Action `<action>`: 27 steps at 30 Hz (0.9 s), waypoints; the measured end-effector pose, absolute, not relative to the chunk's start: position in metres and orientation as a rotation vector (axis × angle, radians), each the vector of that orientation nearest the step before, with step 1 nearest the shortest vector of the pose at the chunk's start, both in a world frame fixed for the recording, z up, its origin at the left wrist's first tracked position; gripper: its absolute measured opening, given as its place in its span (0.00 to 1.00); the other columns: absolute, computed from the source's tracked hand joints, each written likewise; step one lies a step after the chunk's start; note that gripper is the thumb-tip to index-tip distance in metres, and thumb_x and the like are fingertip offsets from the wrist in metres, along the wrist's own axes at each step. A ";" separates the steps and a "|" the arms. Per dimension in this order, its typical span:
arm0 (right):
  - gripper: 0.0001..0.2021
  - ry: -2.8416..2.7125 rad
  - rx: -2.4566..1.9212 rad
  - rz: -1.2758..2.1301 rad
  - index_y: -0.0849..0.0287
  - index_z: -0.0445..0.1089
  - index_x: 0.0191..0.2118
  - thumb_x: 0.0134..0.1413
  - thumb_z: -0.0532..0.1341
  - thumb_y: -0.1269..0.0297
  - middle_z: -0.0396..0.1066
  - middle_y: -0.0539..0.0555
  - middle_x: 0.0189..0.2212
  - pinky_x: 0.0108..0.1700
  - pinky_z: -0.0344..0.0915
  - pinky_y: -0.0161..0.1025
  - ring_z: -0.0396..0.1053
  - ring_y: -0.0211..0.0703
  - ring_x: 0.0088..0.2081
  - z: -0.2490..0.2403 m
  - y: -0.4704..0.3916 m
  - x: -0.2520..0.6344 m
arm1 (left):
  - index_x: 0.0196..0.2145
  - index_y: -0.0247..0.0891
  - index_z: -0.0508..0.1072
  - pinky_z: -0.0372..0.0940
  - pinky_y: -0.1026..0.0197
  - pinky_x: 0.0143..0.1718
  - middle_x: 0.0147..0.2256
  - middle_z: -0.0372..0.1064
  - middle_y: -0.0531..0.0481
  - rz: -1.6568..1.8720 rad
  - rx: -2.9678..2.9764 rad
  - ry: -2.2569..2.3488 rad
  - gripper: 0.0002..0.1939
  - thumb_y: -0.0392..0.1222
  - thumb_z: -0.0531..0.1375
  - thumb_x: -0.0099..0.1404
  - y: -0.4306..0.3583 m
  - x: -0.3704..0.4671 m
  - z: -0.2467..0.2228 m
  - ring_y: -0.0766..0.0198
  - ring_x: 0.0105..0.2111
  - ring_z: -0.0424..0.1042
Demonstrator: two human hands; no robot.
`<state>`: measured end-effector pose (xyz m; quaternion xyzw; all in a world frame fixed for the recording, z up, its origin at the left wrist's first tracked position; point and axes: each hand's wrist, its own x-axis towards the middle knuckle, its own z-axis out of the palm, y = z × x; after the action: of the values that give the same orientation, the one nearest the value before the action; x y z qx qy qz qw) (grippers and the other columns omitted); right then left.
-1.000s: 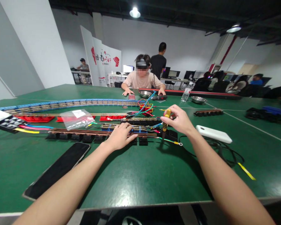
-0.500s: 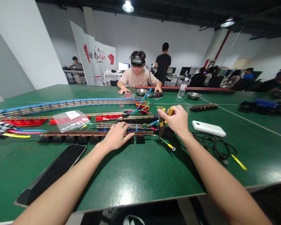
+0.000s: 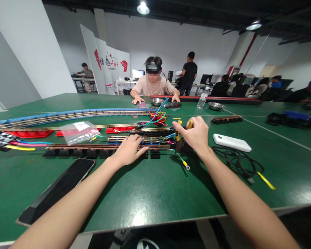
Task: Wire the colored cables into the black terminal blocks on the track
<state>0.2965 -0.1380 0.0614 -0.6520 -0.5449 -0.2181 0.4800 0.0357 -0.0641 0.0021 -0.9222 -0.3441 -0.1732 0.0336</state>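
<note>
My left hand (image 3: pixel 129 149) lies with its fingers spread over the long black rail strip (image 3: pixel 77 152) with brown bars, its fingertips reaching the short blue-and-black rail piece (image 3: pixel 112 139) behind. At the strip's right end, my right hand (image 3: pixel 197 135) is closed around yellow-handled pliers (image 3: pixel 178 134). Their dark jaws point down beside the wire ends, and what lies between them I cannot make out. Just in front of the jaws hangs a yellow-green wire with a ring terminal (image 3: pixel 188 167). Coloured wires (image 3: pixel 168 139) run out behind the pliers.
A phone (image 3: pixel 59 190) lies at front left; a plastic bag (image 3: pixel 79 133) is behind the strip. Right of my right hand are a white power bank (image 3: pixel 232 142) and a black cable coil (image 3: pixel 235 160). Across the table sits a co-worker (image 3: pixel 154 83), near metal bowls (image 3: pixel 216 106) and a bottle (image 3: pixel 202 98).
The ring terminal has swung slightly left and down. The pliers have turned a little in my right hand. My left hand stays put. A standing person in the background has shifted right.
</note>
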 end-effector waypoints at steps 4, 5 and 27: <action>0.28 -1.339 -1.612 -0.532 0.53 0.51 0.19 0.45 0.63 0.36 0.54 0.47 0.23 0.32 0.54 0.40 0.57 0.41 0.26 0.062 -0.139 0.296 | 0.49 0.36 0.69 0.62 0.47 0.52 0.52 0.66 0.39 -0.532 -2.830 -1.062 0.24 0.58 0.49 0.71 -0.065 0.036 0.003 0.49 0.52 0.65; 0.28 -1.341 -1.620 -0.531 0.53 0.51 0.19 0.45 0.62 0.36 0.54 0.47 0.23 0.32 0.54 0.40 0.57 0.41 0.26 0.062 -0.139 0.296 | 0.49 0.36 0.69 0.62 0.48 0.52 0.52 0.66 0.39 -0.532 -2.829 -1.062 0.24 0.58 0.49 0.71 -0.065 0.036 0.003 0.50 0.52 0.66; 0.28 -1.367 -1.597 -0.444 0.53 0.50 0.21 0.46 0.61 0.36 0.52 0.44 0.18 0.28 0.49 0.38 0.50 0.36 0.22 0.062 -0.146 0.291 | 0.49 0.37 0.69 0.62 0.48 0.52 0.52 0.67 0.39 -0.544 -2.842 -1.058 0.23 0.58 0.48 0.71 -0.064 0.035 0.002 0.50 0.52 0.66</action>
<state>0.2913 -0.1457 0.0621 -0.6537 -0.5592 -0.1818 0.4763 0.0353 -0.0642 0.0019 -0.9220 -0.3434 -0.1764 0.0304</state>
